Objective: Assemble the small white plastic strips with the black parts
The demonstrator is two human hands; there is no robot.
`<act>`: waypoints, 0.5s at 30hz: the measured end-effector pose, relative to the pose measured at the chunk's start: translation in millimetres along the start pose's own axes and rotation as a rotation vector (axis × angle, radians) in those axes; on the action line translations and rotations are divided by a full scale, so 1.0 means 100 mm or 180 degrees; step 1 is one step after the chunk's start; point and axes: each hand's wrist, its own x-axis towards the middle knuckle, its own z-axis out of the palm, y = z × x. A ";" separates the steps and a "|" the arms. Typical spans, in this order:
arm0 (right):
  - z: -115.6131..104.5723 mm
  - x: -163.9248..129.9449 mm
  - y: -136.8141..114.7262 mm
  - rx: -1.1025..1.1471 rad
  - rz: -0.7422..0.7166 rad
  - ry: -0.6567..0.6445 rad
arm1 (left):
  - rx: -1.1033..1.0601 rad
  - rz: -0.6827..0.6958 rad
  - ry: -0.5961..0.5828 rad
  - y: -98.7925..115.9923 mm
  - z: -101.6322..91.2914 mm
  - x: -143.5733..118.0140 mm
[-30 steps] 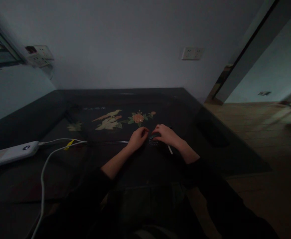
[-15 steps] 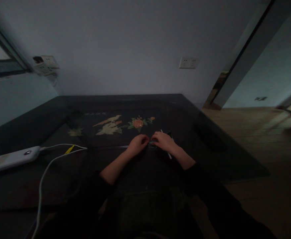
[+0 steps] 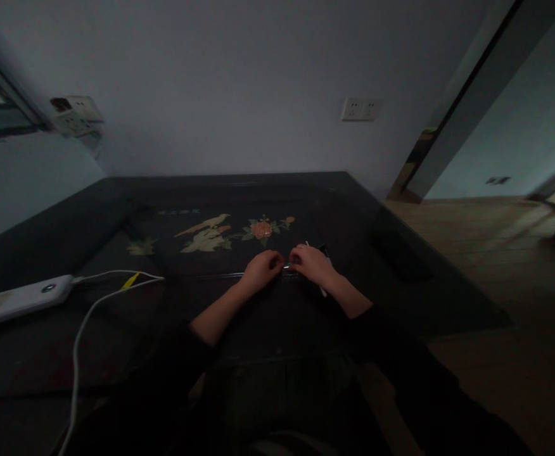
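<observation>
View: head camera, only one available; dim light, fine detail poor.
Left hand (image 3: 260, 269): curled, fingertips pinched at the left end of a small metallic object (image 3: 289, 268); forearm bare, dark sleeve pushed up.
Right hand (image 3: 312, 264): curled over the right end of the same object; also carries a thin white stick (image 3: 323, 290), one tip showing above the knuckles, the other below the wrist.
Grip state: both hands closed on the object as far as visible; exact finger contact too dark to confirm.
Object location: low over or on the dark worktop (image 3: 401, 278), directly between the two hands, just in front of the painted flower inlay (image 3: 261, 229).
Key relation: object lies to the right of the left hand and to the left of the right hand, touching both; long axis appears to run left-right, along the line joining the fingertips. Neither hand clearly nearer; right hand covers more of it.
Stick axis: diagonal, far end up-left, near end down-right, crossing the right hand.
Surroundings: white power bank (image 3: 18, 299) well apart at far left, white cable (image 3: 87, 316) trailing toward the viewer; wall sockets (image 3: 360, 109) on the back wall.
</observation>
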 end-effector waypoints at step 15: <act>-0.01 -0.01 0.00 0.0303 0.0112 -0.0223 | 0.0083 -0.0002 -0.0028 0.00 0.00 0.01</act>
